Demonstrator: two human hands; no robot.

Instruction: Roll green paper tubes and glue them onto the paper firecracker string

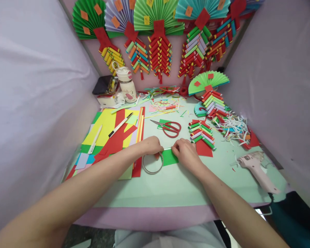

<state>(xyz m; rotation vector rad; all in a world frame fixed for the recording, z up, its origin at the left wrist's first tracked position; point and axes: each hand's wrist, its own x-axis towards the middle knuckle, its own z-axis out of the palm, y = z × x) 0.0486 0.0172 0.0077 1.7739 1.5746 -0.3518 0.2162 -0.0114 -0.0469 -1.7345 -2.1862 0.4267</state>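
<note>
While your two hands draw close over green paper, a ring of tape sits at your left fingers

As you lean over the table, the green paper (170,158) lies flat and matte right in front of you, between your hands, and a thin pale strip (167,148) runs straight along its far edge. Your left hand (153,146) is curled, its fingers narrow around the near-right part of the tape roll (153,172), a smooth hoop with an open centre; the fingertips are partly hidden. Your right hand (185,153) brings thumb and forefinger together at the strip's other end, the remaining fingers folded.

Just beyond, your scissors (172,129) rest with blades apart, their rounded red handles toward your right and their metal over a small green scrap. To the right, glossy-looking paper tubes (201,133) form a ribbed chevron partly over a flat red square (205,148). Farther right you have curly white shreds (236,127) in a loose tangle, and nearer you, a pale glue gun (257,168) with a smooth, angled body.

On your left, flat coloured sheets (93,132) overlap under two slim pens (120,125). At the back stands a rounded white bottle (127,86), and crisply pleated fans (158,13) hang on the wall.
</note>
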